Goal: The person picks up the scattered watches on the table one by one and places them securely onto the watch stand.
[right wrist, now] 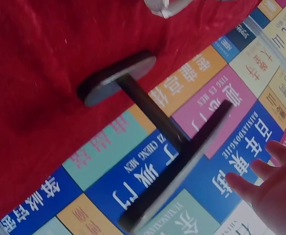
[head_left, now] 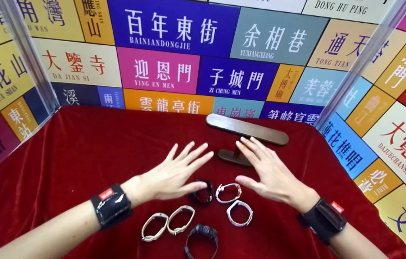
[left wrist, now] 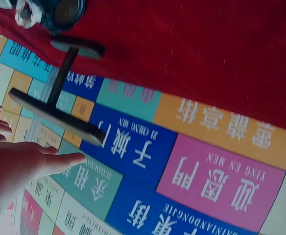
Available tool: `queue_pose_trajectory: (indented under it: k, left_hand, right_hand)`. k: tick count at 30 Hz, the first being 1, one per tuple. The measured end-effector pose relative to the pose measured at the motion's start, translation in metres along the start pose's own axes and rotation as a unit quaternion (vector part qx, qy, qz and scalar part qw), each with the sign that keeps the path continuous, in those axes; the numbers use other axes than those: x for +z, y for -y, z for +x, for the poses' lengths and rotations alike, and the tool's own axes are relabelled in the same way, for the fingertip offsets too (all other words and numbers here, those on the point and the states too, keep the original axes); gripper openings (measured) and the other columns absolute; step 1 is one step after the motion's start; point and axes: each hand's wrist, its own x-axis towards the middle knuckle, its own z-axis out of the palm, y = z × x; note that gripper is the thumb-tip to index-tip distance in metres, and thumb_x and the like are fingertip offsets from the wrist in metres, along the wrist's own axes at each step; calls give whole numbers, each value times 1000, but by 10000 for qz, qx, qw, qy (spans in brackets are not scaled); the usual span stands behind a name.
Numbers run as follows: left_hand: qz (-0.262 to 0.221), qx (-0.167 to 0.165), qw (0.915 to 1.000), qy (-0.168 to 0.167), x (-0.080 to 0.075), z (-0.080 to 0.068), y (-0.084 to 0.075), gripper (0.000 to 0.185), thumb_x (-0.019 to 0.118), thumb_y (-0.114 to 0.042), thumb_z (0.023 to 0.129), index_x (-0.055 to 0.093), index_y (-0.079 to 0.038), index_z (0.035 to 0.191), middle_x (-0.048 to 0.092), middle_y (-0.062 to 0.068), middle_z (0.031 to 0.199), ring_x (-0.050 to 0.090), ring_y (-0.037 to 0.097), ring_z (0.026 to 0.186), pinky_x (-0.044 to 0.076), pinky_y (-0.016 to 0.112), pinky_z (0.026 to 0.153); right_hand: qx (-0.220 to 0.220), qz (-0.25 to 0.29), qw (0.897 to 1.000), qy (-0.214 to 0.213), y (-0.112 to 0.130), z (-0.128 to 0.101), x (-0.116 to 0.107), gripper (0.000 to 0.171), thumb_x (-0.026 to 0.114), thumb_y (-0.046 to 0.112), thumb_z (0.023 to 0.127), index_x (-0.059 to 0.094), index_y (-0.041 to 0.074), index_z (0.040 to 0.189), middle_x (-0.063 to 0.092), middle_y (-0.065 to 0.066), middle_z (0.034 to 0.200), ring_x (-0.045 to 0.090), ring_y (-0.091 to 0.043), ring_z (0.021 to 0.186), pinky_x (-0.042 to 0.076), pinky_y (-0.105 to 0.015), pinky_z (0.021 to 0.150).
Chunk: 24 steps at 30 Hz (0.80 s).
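Note:
Both hands hover over a red cloth with fingers spread, holding nothing. My left hand [head_left: 174, 174] is left of centre, its thumb overlapping a dark wristband [head_left: 208, 192] in the head view. My right hand [head_left: 276, 176] is to the right, its fingertips overlapping a dark T-shaped display stand [head_left: 248, 128]. Between and below the hands lie two pale wristbands, an upper one [head_left: 239, 192] and a lower one [head_left: 239, 214]. Two cream wristbands, one left [head_left: 154, 227] and one right [head_left: 181, 220], lie nearer. A black watch [head_left: 204, 232] is closest to me.
The red velvet cloth [head_left: 91, 151] covers the table. Behind it stand panels of coloured name signs [head_left: 158, 70]. Clear upright posts rise at the left corner [head_left: 39, 72] and right corner [head_left: 354, 72]. Each wrist wears a black band.

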Motion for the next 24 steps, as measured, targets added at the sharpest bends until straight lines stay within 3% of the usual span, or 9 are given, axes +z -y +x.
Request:
queue_pose_trajectory:
  k: [8, 11, 17, 24]
  left_hand:
    - [-103, 28, 9983, 567, 20, -3, -1, 72, 29, -64, 89, 12, -25, 148, 7, -1, 156, 6, 30, 143, 13, 62, 109]
    - [-157, -31, 9965, 823, 27, -4, 0, 73, 35, -62, 89, 17, -22, 148, 15, 5, 155, 11, 31, 142, 16, 61, 109]
    - [-362, -243, 9915, 1225, 38, -2, 3, 73, 53, -51, 86, 26, -16, 145, 37, 11, 143, 36, 26, 132, 29, 55, 107]
    - [-612, -219, 9914, 1135, 45, 1, 10, 60, 68, -28, 81, 45, -12, 134, 53, 7, 121, 60, 21, 101, 51, 36, 86]
  right_hand:
    - [74, 72, 9996, 258, 8, -7, 22, 78, 51, 56, 85, 15, 27, 147, 19, 5, 153, 11, -17, 143, 24, -47, 111]
    - [-2, 87, 9992, 383, 10, -9, 29, 78, 48, 59, 85, 15, 26, 148, 19, 4, 153, 11, -18, 143, 25, -47, 111]
    - [-89, 133, 9984, 540, 14, -8, 42, 77, 44, 63, 85, 15, 28, 147, 16, 7, 154, 15, -19, 142, 28, -49, 109]
    - [-10, 300, 9965, 779, 17, -9, 46, 76, 43, 64, 85, 15, 30, 147, 17, 6, 153, 16, -20, 142, 28, -56, 106]
